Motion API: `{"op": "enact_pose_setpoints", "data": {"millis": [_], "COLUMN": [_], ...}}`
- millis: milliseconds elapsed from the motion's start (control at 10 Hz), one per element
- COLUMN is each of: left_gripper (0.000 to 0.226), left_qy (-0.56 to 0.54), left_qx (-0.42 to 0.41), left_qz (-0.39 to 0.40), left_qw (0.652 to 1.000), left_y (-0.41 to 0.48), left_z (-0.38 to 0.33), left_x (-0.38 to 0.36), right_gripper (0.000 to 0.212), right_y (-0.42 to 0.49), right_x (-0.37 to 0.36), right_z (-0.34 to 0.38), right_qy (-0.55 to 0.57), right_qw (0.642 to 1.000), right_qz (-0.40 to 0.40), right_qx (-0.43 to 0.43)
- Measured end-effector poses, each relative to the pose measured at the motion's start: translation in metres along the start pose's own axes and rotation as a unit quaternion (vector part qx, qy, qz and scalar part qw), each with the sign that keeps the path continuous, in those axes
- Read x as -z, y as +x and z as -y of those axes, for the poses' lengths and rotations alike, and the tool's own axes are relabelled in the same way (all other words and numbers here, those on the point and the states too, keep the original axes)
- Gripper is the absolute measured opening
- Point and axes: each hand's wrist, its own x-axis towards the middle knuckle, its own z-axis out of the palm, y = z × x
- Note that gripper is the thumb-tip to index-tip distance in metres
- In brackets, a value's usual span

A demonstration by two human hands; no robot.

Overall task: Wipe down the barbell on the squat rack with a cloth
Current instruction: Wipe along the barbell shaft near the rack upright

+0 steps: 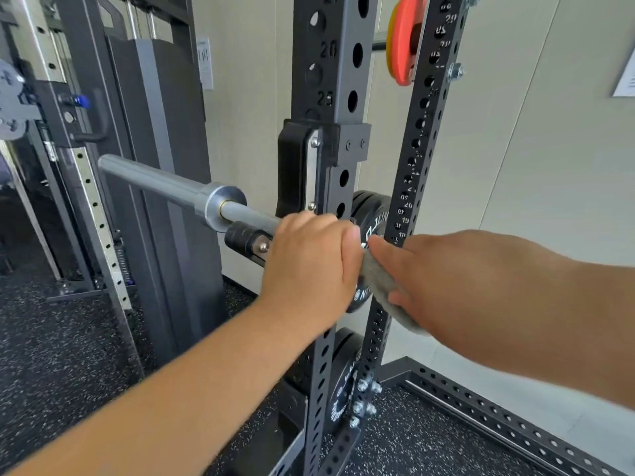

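A silver barbell (165, 182) rests in the black J-hook (295, 166) of the dark squat rack upright (338, 80), its bare sleeve pointing to the left. My left hand (309, 266) is wrapped around the bar's shaft just right of the collar, beside the hook. A grey cloth (383, 286) hangs under my right hand (439, 280), which presses it against the bar right next to the left hand. The shaft under both hands is hidden.
A second perforated upright (417, 159) stands right behind my hands. Black plates (369, 214) are stored on the rack behind them and lower down, and an orange plate (405, 39) hangs up high. A cable machine (144, 132) stands at the left on speckled rubber floor.
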Motion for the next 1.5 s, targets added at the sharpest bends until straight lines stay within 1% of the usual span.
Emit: {"op": "enact_pose_setpoints", "data": {"millis": [100, 200, 300, 400, 500, 600, 700, 800, 900, 1000, 1100, 1200, 1300, 1400, 1500], "left_gripper": [0.039, 0.034, 0.036, 0.047, 0.052, 0.05, 0.054, 0.044, 0.043, 0.04, 0.035, 0.033, 0.039, 0.045, 0.046], "left_qy": [-0.044, -0.036, -0.012, 0.028, 0.061, 0.057, 0.012, -0.067, -0.077, -0.09, -0.083, -0.06, -0.014, 0.021, 0.021], "left_qx": [-0.009, -0.043, -0.087, -0.076, -0.045, -0.032, -0.052, -0.038, -0.052, -0.047, -0.06, -0.089, -0.084, -0.062, -0.053], "left_qz": [-0.056, -0.087, -0.047, 0.082, 0.17, 0.196, 0.07, -0.024, -0.067, -0.116, -0.134, -0.086, -0.005, 0.058, 0.07], "left_qw": [0.997, 0.995, 0.995, 0.993, 0.982, 0.978, 0.996, 0.997, 0.993, 0.988, 0.986, 0.99, 0.996, 0.996, 0.996], "left_y": [-0.009, 0.002, 0.014, 0.022, 0.038, 0.044, 0.021, -0.01, -0.02, -0.011, 0.002, 0.013, 0.018, 0.02, 0.024], "left_z": [0.005, 0.009, 0.013, 0.011, 0.009, 0.009, 0.012, 0.012, 0.013, 0.016, 0.017, 0.019, 0.018, 0.014, 0.016], "left_x": [-0.014, -0.018, -0.011, 0.003, 0.009, 0.01, 0.003, -0.01, -0.021, -0.029, -0.03, -0.02, -0.006, 0.0, 0.002], "right_gripper": [0.056, 0.026, 0.026, 0.03, 0.052, 0.035, 0.019, 0.028, 0.037, 0.058, 0.045, 0.028, 0.047, 0.06, 0.022], "right_y": [-0.002, -0.004, 0.004, 0.002, -0.004, -0.004, -0.005, -0.008, -0.009, -0.009, 0.0, 0.004, -0.004, -0.018, -0.008], "right_x": [-0.001, 0.018, 0.028, 0.016, 0.005, 0.01, 0.02, 0.021, 0.012, 0.005, 0.014, 0.026, 0.023, 0.02, 0.032], "right_z": [0.004, -0.005, -0.021, -0.008, 0.011, 0.01, -0.003, -0.011, -0.001, 0.013, 0.009, 0.0, -0.008, 0.003, 0.01], "right_qy": [-0.04, 0.103, 0.258, 0.088, -0.094, -0.078, 0.081, 0.161, 0.027, -0.066, 0.06, 0.107, -0.423, -0.176, -0.336], "right_qw": [0.999, 0.994, 0.959, 0.993, 0.995, 0.997, 0.996, 0.985, 1.0, 0.997, 0.998, 0.991, 0.893, 0.927, 0.924], "right_qz": [0.026, 0.037, 0.117, 0.07, -0.029, 0.021, 0.03, 0.052, 0.006, -0.042, 0.002, 0.079, 0.083, 0.318, 0.138], "right_qx": [0.013, 0.007, -0.001, -0.02, -0.002, 0.007, 0.019, 0.006, 0.011, 0.012, -0.026, 0.02, 0.13, -0.091, 0.116]}}
